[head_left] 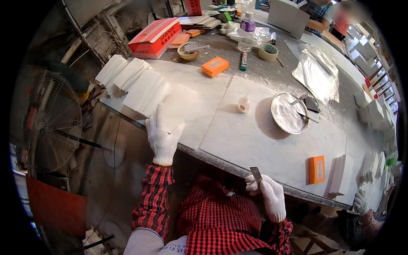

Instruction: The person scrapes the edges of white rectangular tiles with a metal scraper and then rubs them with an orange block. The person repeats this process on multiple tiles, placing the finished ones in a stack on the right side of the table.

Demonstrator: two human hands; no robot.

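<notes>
My left hand (pixel 163 138), in a white knit glove, grips a thin white tile (pixel 182 104) by its near corner. The tile is tilted just right of a leaning stack of white tiles (pixel 146 94) at the table's left edge. My right hand (pixel 271 196), gloved too, pinches a small flat metal blade (pixel 256 173) at the front edge of the table. Farther in, a small white squeeze bottle (pixel 243 105) stands left of a metal bowl (pixel 290 128) of white paste. Two flat tools (pixel 307 117) rest in the bowl.
Orange boxes (pixel 215 66) (pixel 316 169) and another tile stack (pixel 341 174) lie on the stone table. Behind are a red carton (pixel 155 37), a tape roll (pixel 268 52), a clear bottle (pixel 246 32) and plastic sheeting (pixel 316 72). A fan (pixel 53 123) stands left; a co-worker's gloved hand (pixel 361 202) is right.
</notes>
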